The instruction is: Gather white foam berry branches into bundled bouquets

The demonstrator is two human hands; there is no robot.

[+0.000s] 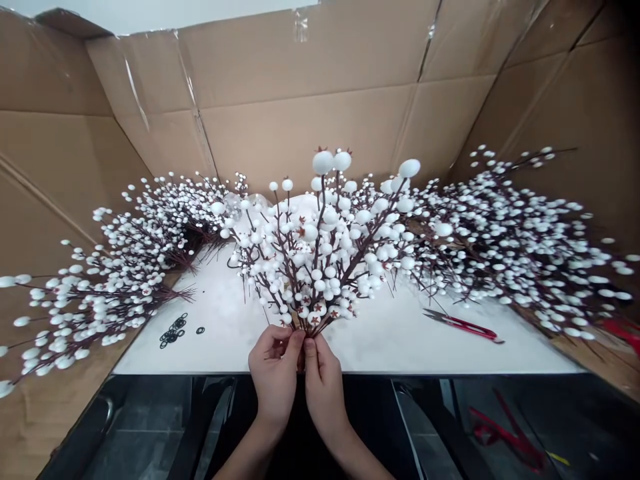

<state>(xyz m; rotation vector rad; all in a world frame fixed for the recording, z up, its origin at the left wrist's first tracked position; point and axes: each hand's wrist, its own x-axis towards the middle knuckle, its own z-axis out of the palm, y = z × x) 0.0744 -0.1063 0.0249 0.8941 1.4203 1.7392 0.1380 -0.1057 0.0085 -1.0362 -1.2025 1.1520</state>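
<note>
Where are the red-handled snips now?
Head view: snips lie on the white tabletop, right of the right hand, just in front of the right-side berry stems.

The white surface (pixel 390 350) reached away in front of my left grip (pixel 274 380) and my right grip (pixel 325 383). Well out to the left of my left grip lay a small heap of black rings (pixel 173 331), with one loose ring (pixel 201 330) just beside it, nearer me. Right of my right grip lay red-handled snips (pixel 465 325), blades pointing leftward. White-berried stems (pixel 140 267) lined the left side beyond my grip, and more berry stems (pixel 500 240) were massed along the right.
</note>
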